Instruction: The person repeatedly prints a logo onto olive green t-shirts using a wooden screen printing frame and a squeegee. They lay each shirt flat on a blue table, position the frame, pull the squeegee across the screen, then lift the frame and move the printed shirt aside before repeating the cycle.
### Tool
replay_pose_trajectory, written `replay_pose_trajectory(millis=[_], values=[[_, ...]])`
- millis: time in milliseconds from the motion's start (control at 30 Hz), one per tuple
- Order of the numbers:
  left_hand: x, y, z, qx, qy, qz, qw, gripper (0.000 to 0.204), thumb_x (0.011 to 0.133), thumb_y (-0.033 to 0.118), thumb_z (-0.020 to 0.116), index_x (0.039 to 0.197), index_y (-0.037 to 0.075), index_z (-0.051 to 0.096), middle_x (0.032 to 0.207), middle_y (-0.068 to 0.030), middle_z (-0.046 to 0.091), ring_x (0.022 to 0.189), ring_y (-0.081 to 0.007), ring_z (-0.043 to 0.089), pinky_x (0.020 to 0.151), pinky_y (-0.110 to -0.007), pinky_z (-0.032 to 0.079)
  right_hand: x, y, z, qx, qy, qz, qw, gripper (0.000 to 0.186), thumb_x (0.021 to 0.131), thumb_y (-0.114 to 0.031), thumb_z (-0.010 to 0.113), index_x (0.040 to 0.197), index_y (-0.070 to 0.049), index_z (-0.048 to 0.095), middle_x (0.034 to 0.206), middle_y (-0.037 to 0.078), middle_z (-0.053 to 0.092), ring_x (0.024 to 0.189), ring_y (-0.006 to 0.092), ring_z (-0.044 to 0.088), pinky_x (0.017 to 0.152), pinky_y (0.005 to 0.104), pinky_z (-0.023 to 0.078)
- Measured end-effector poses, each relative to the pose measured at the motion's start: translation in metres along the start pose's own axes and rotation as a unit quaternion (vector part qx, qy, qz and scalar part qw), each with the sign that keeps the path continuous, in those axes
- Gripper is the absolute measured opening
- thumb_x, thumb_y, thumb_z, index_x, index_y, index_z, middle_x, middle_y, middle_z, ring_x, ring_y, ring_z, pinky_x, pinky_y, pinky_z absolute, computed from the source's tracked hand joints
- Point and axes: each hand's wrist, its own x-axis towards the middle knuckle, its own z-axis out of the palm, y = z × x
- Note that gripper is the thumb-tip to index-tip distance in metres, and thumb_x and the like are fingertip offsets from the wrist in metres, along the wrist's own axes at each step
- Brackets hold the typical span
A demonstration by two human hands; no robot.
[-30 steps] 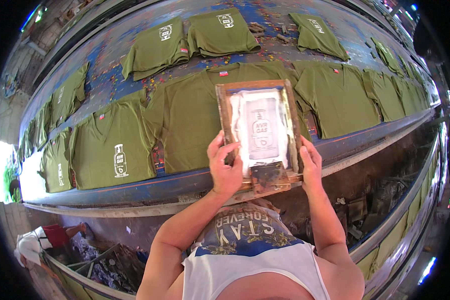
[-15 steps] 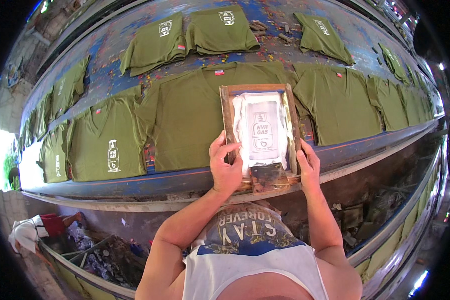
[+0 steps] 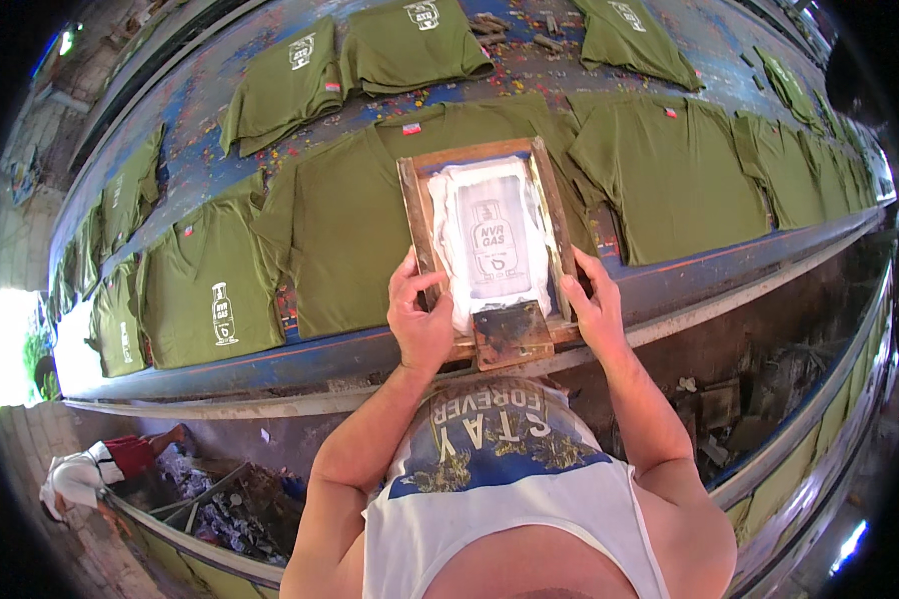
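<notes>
Between my hands is a wooden screen-printing frame (image 3: 407, 205), its mesh ringed with white ink and bearing a gas-bottle design. My left hand (image 3: 420, 317) is closed round its left side near the bottom corner. My right hand (image 3: 593, 301) grips the right side at about the same height. A dark, stained squeegee-like flat piece (image 3: 509, 334) rests at the frame's lower end. Under and behind the frame lies a plain olive-green T-shirt (image 3: 340, 215), partly hidden by it.
A printed olive T-shirt (image 3: 215, 285) lies to the left, an unprinted one (image 3: 669, 190) to the right. Folded printed shirts (image 3: 415, 50) lie farther back on the long, paint-specked table (image 3: 370, 344). Another person (image 3: 80, 477) bends over at lower left, beside scraps under a rail.
The frame and both hands have shifted left in the view and the frame tilts slightly more. The whole scene has turned a little. Both hands keep their hold.
</notes>
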Motion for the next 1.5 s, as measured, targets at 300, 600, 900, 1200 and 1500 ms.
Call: replay_pose_trajectory(millis=[300, 600, 900, 1200, 1500], values=[[0.000, 0.001, -0.006, -0.006, -0.014, -0.026, 1.000, 0.022, 0.093, -0.010, 0.084, 0.111, 0.002, 0.078, 0.168, -0.0305, 0.059, 0.154, -0.0344, 0.061, 0.119, -0.040, 0.053, -0.001, -0.012, -0.002, 0.006, -0.016, 0.003, 1.000, 0.054, 0.108, -0.015, 0.078, 0.157, 0.001, 0.063, 0.137, 0.013, 0.069, 0.121, 0.0216, 0.067, 0.104, 0.0360, 0.055], [0.000, -0.002, -0.007, -0.020, -0.016, -0.029, 0.999, 0.019, 0.093, -0.010, 0.084, 0.108, 0.000, 0.077, 0.169, -0.0319, 0.057, 0.156, -0.0338, 0.059, 0.121, -0.040, 0.051, 0.000, -0.014, 0.000, -0.023, -0.008, -0.031, 0.999, 0.053, 0.107, -0.015, 0.078, 0.156, 0.001, 0.064, 0.141, 0.015, 0.069, 0.125, 0.0242, 0.067, 0.106, 0.0366, 0.055], [-0.002, -0.008, -0.010, 0.008, -0.027, -0.020, 0.999, 0.022, 0.093, -0.014, 0.079, 0.110, -0.003, 0.073, 0.172, -0.0310, 0.054, 0.157, -0.0337, 0.057, 0.125, -0.042, 0.049, -0.001, -0.013, 0.002, -0.027, -0.006, -0.025, 0.999, 0.052, 0.106, -0.011, 0.078, 0.155, 0.001, 0.065, 0.142, 0.016, 0.069, 0.127, 0.0248, 0.067, 0.107, 0.0369, 0.056], [0.006, 0.004, -0.008, -0.035, -0.023, -0.052, 0.998, 0.039, 0.097, -0.008, 0.080, 0.134, -0.002, 0.070, 0.158, -0.0280, 0.065, 0.151, -0.0309, 0.061, 0.124, -0.041, 0.052, -0.017, -0.080, -0.005, -0.189, -0.019, -0.206, 0.960, 0.059, 0.093, -0.012, 0.087, 0.148, 0.000, 0.070, 0.146, 0.022, 0.071, 0.137, 0.0421, 0.065, 0.117, 0.0495, 0.053], [0.053, 0.019, -0.037, 0.024, -0.113, -0.181, 0.977, 0.064, 0.100, -0.002, 0.079, 0.158, -0.009, 0.055, 0.123, -0.0122, 0.075, 0.101, -0.0135, 0.072, 0.093, -0.029, 0.061, -0.037, -0.132, 0.028, -0.346, -0.188, -0.293, 0.871, 0.037, 0.089, -0.009, 0.071, 0.126, -0.004, 0.077, 0.126, 0.013, 0.075, 0.119, 0.0376, 0.071, 0.105, 0.0510, 0.058]])
